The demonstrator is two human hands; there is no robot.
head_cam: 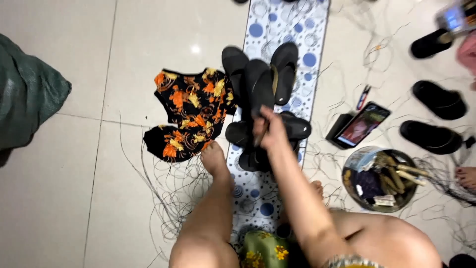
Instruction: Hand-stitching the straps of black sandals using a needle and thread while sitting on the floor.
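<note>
one outstretched arm, hand (pixel 271 133) clenched

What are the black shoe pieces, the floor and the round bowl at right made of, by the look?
Black shoe pieces: likely rubber or foam, matte, thin and curved; the hand grips one. Floor: glazed ceramic tile, probably; glossy, with a light glare and grout lines. Bowl: possibly metal, with a dull sheen on the rim; unsure.
</note>
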